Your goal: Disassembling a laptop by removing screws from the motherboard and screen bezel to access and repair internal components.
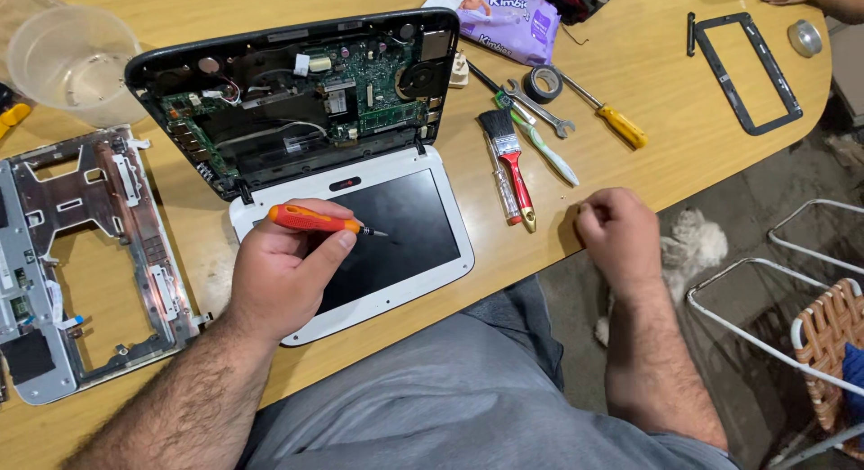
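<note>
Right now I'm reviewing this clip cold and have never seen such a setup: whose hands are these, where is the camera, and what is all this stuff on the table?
There is no machine here: a person works with two bare hands, and the one picture comes from a camera worn on their head, looking down over their lap.

The left hand holds a small orange screwdriver, tip over the dark screen of an opened white laptop. The laptop's base is uncovered, showing a green circuit board.

The right hand rests closed on the wooden table, holding nothing that can be seen.

Left of the laptop lies a removed metal frame, with a clear plastic tub behind it. To the right lie a red-handled brush, a wrench, a roll of dark tape, a yellow-handled screwdriver, a purple pack of wipes and a black bezel frame.
</note>
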